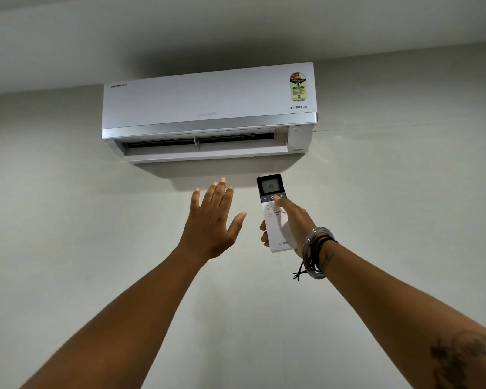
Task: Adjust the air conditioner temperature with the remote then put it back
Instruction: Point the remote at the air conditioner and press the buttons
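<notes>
My right hand grips the remote, long axis toward the air conditioner at eleven o'clock, thumb on its buttons; my left hand is spread, empty, beside it.

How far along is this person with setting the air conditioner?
Done: the remote is picked up and its screen reads 18. In hand: the right hand holds it, thumb on the button row, while the open left hand reaches toward the air conditioner. Left: putting the remote back.
</notes>
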